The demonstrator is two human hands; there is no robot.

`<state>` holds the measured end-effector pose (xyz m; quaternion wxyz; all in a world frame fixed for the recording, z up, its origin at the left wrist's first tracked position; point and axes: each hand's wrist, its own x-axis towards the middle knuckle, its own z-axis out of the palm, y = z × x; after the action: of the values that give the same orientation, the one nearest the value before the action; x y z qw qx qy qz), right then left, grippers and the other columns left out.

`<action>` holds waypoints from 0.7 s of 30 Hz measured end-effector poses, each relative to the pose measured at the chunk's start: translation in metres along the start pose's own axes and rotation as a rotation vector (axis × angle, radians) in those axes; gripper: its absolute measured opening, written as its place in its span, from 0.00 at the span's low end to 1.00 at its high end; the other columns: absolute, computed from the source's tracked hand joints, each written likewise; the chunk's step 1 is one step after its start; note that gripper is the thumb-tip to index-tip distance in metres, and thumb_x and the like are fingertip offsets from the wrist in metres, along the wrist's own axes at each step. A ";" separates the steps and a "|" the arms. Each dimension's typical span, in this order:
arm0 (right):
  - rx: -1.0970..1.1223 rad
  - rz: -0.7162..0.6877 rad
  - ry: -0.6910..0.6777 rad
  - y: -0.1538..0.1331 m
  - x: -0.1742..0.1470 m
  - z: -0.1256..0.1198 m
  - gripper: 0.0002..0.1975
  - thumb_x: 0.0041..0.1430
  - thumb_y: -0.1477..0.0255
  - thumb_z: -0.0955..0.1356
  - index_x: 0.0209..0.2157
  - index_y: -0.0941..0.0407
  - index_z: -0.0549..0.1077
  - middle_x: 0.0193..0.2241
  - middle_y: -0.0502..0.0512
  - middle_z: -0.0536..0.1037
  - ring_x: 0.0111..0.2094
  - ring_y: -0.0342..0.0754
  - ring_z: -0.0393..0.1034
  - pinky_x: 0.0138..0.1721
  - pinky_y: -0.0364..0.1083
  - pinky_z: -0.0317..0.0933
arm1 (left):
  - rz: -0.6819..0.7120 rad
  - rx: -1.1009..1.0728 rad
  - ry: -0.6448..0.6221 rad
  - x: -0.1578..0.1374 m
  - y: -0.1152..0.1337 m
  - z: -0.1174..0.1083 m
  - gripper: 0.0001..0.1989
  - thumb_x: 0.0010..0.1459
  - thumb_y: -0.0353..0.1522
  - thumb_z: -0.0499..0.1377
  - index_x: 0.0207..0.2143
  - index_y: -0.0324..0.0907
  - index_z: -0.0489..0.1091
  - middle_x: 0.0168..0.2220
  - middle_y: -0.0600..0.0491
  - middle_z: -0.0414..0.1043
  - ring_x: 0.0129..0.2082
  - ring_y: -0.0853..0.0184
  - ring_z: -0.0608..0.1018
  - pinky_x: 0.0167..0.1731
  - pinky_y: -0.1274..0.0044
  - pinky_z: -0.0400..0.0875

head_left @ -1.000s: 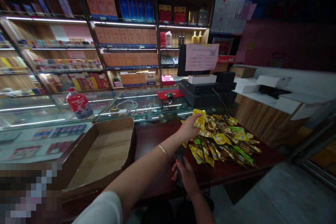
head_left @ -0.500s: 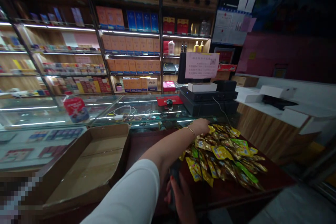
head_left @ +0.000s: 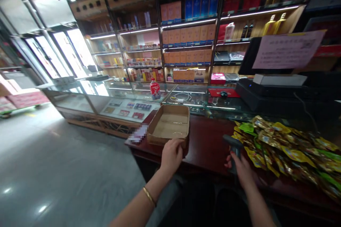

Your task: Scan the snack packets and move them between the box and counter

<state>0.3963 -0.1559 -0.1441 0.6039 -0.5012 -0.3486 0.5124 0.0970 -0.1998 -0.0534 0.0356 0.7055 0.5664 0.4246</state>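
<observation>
Gripping a dark scanner-like device (head_left: 233, 142) by its handle, seemingly leaving its head free, the right hand (head_left: 242, 168) is right of the shallow brown cardboard box (head_left: 170, 125), at whose near rim the curled left hand (head_left: 171, 154) rests, grasp unclear.

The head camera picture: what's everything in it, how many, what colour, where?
Glossy flat tabletop: one, dark red, front middle.
Shallow open cardboard box: one, brown, left on tabletop.
Shiny foil packets: many, gold, yellow and green, heaped right.
Pistol-shaped plastic scanner: one, dark, between box and packets.
Glass display counter: several sections, clear, behind tabletop.
Plastic bottle: one, red and blue, on counter.
Looped cable: one, white, on counter.
Flat mat: one, red, right of cable.
Rectangular screen: one, black, back right, with pink paper.
Cardboard-looking cartons: many, orange, blue and red, far back.
Smooth floor: one, grey, left.
Left hand: one, gold bracelet on wrist, at box's near edge.
Right hand: one, red-nailed, gripping the scanner.
</observation>
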 end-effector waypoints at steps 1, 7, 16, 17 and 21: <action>-0.008 -0.001 0.006 0.001 0.000 -0.001 0.27 0.39 0.51 0.78 0.34 0.54 0.72 0.21 0.43 0.75 0.17 0.41 0.65 0.25 0.45 0.73 | -0.010 0.011 0.000 -0.015 -0.013 -0.008 0.17 0.61 0.24 0.51 0.47 0.42 0.74 0.47 0.48 0.77 0.48 0.61 0.77 0.53 0.66 0.71; -0.070 -0.021 0.018 0.003 -0.002 -0.006 0.27 0.40 0.51 0.77 0.36 0.54 0.72 0.19 0.43 0.75 0.16 0.41 0.65 0.24 0.45 0.73 | -0.041 0.179 -0.262 -0.060 -0.041 -0.004 0.31 0.55 0.26 0.55 0.63 0.36 0.64 0.67 0.43 0.60 0.67 0.54 0.61 0.67 0.60 0.55; -0.113 0.012 0.039 -0.002 -0.003 -0.003 0.26 0.40 0.53 0.76 0.37 0.54 0.72 0.18 0.44 0.75 0.16 0.40 0.64 0.24 0.44 0.72 | -0.027 0.184 -0.420 -0.066 -0.071 0.024 0.41 0.45 0.27 0.56 0.65 0.30 0.61 0.69 0.41 0.55 0.70 0.53 0.55 0.70 0.59 0.47; -0.118 0.021 0.041 -0.002 -0.003 -0.003 0.26 0.41 0.53 0.76 0.36 0.54 0.72 0.18 0.44 0.75 0.16 0.40 0.63 0.24 0.44 0.72 | -0.022 0.167 -0.421 -0.064 -0.072 0.023 0.41 0.44 0.26 0.56 0.65 0.31 0.62 0.68 0.41 0.57 0.70 0.53 0.57 0.70 0.59 0.48; -0.138 0.042 0.039 0.000 -0.002 -0.005 0.23 0.44 0.53 0.76 0.33 0.55 0.73 0.17 0.44 0.74 0.17 0.40 0.64 0.25 0.44 0.73 | -0.023 0.133 -0.416 -0.059 -0.073 0.021 0.41 0.42 0.25 0.55 0.64 0.31 0.64 0.67 0.41 0.59 0.68 0.53 0.59 0.69 0.58 0.50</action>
<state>0.4004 -0.1590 -0.1448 0.5638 -0.5585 -0.3607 0.4899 0.0539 -0.2133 -0.1383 0.1097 0.7722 0.5816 0.2310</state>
